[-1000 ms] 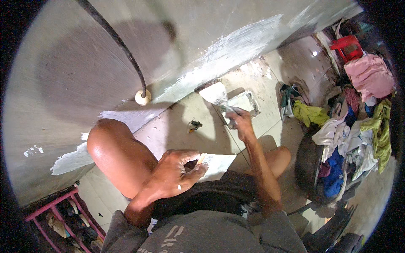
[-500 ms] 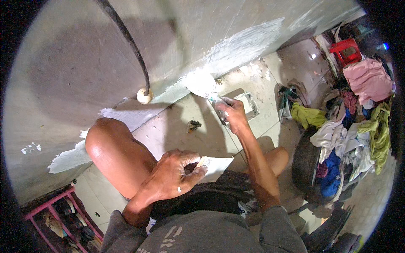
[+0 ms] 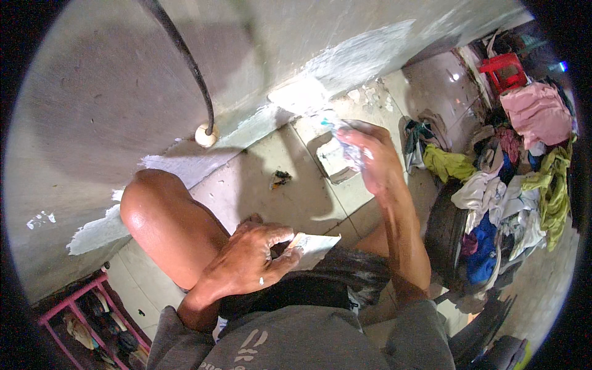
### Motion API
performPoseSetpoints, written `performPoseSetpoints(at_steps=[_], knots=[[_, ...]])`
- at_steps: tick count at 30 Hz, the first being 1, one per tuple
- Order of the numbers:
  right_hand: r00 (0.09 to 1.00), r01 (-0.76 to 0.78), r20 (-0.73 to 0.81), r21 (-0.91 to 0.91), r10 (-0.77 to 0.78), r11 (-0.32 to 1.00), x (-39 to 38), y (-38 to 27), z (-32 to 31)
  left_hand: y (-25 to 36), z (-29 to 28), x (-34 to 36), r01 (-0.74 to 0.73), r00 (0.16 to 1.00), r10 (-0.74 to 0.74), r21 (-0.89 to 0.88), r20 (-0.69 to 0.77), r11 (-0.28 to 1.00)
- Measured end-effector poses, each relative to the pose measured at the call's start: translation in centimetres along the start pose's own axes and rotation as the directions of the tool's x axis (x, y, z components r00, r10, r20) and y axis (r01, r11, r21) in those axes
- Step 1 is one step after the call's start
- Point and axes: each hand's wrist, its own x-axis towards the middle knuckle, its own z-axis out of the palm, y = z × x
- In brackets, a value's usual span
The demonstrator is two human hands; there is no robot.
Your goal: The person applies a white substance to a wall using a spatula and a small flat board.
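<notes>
White-smeared broad-bladed scraper (image 3: 328,120): at the grey plastered wall's (image 3: 123,92) bottom edge; glare hides contact from me.
Right hand (image 3: 375,153): wrapped round its handle.
Left hand (image 3: 256,251): pinching a flat white plate (image 3: 316,249).
Rectangular white-smeared tub (image 3: 322,161): on pale floor tiles (image 3: 302,203).

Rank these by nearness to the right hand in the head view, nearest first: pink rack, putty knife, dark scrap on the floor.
1. Putty knife: held in the right hand.
2. Dark scrap: on the floor, to that hand's left.
3. Pink rack: at the lower left, farthest.
</notes>
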Motion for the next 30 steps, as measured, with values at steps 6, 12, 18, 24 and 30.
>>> performPoseSetpoints(at_steps=[6,12,18,24,30], knots=[[0.999,0.009,-0.047,0.050,-0.006,0.999,-0.6,3.4,-5.9,0.2,-0.2,0.0,0.077,0.997,-0.078,-0.063,-0.014,0.995],[0.993,-0.073,-0.100,-0.068,0.066,0.995,1.8,10.7,-9.6,-0.5,-0.4,0.0,0.088,0.996,-0.088,-0.086,0.004,0.992],[0.997,-0.065,-0.051,-0.078,0.061,0.995,6.3,13.5,-10.2,-0.7,0.1,0.2,0.129,0.990,-0.135,-0.119,-0.046,0.984],[0.987,-0.120,-0.122,-0.123,0.105,0.985,9.6,13.8,-8.9,-0.3,0.1,0.4,0.160,0.986,-0.163,-0.097,-0.030,0.982],[0.977,-0.163,-0.169,-0.180,0.133,0.970,10.2,11.7,-7.3,-0.2,0.1,0.4,0.227,0.973,-0.229,-0.157,0.007,0.961]])
